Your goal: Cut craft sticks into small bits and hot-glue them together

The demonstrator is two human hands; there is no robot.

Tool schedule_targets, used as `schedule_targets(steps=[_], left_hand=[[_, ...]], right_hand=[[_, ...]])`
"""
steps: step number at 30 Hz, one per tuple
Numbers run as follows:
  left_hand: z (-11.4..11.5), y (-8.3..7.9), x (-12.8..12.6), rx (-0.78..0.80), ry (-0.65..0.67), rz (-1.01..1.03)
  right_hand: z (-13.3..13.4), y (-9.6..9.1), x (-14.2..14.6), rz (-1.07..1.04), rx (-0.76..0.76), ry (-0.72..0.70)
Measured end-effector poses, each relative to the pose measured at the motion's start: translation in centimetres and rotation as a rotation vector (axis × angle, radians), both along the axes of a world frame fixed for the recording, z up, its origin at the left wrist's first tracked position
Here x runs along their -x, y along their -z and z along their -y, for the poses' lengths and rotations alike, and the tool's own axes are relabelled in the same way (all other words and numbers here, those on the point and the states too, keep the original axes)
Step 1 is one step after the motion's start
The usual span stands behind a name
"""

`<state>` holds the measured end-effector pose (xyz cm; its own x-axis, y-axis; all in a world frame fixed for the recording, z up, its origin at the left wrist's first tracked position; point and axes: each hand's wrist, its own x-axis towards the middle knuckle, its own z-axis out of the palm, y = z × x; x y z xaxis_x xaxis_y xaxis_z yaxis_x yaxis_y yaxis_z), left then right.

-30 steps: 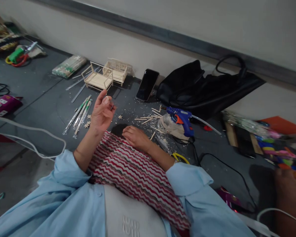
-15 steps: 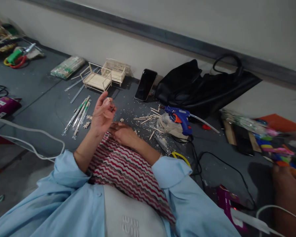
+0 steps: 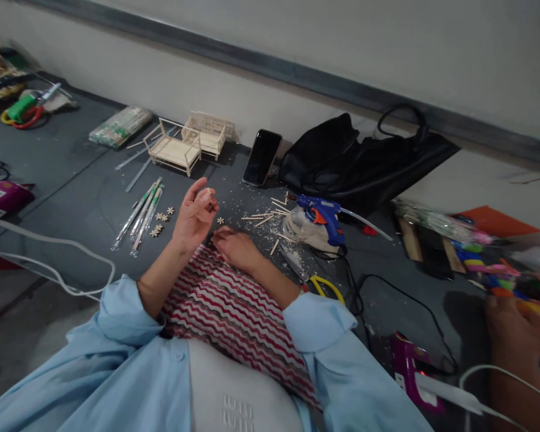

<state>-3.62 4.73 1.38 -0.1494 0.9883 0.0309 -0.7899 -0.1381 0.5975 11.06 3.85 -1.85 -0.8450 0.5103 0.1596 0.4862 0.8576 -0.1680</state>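
My left hand (image 3: 194, 215) is raised palm up above my knee, thumb and fingers pinched on a tiny pale wooden piece (image 3: 207, 192). My right hand (image 3: 234, 246) rests low on the red and white zigzag cloth (image 3: 234, 312) over my leg, fingers curled against the dark floor beside the left hand; what they hold, if anything, is hidden. A small wooden flower piece (image 3: 220, 221) lies just beyond both hands. Loose wooden sticks (image 3: 265, 217) and sawdust are scattered to the right of them.
A blue glue gun (image 3: 323, 215) lies on a pale rag, its cord trailing right. Two small stick-built beds (image 3: 186, 144), a phone (image 3: 261, 158), a black bag (image 3: 360, 159), wrapped stick packs (image 3: 141, 214) and yellow-handled pliers (image 3: 317, 281) lie around. Another person's hand (image 3: 517, 330) is at the right edge.
My right hand slid left and forward from the cloth to the floor by my left hand. My left hand stayed raised, dropping slightly. The view shifted a little.
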Motion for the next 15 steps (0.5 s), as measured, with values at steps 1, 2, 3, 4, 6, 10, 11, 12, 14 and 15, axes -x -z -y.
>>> schedule_targets(steps=[1, 2, 3, 4, 6, 10, 11, 12, 14, 15], left_hand=[[0.0, 0.1, -0.2, 0.004, 0.009, -0.008], [0.1, 0.3, -0.5, 0.008, 0.02, -0.017], [0.2, 0.4, -0.8, 0.013, 0.031, -0.024], [0.2, 0.5, -1.0, 0.02, 0.043, -0.032], [0.3, 0.7, -1.5, 0.04, 0.063, -0.045], [0.4, 1.0, -2.0, 0.079, 0.082, -0.069], [0.4, 1.2, -2.1, 0.082, 0.086, -0.075], [0.3, 1.3, -2.1, 0.085, 0.09, -0.08], [0.2, 1.6, -2.2, 0.093, 0.097, -0.09], [0.1, 1.8, -2.2, 0.098, 0.102, -0.096]], right_hand=[[0.5, -0.1, -1.1, -0.012, -0.002, 0.022], [0.9, -0.2, -2.2, -0.024, -0.003, 0.049], [1.3, -0.3, -3.2, -0.039, -0.005, 0.081], [1.7, -0.4, -4.2, -0.07, -0.014, 0.138], [2.3, -0.5, -5.9, -0.222, -0.021, 0.311], [2.9, -0.7, -7.7, -0.402, -0.015, 0.527], [2.9, -0.6, -7.8, -0.421, -0.017, 0.563], [2.9, -0.5, -7.8, -0.432, -0.019, 0.589], [2.9, -0.4, -7.4, -0.432, -0.017, 0.604], [2.8, -0.3, -7.0, -0.418, -0.016, 0.597]])
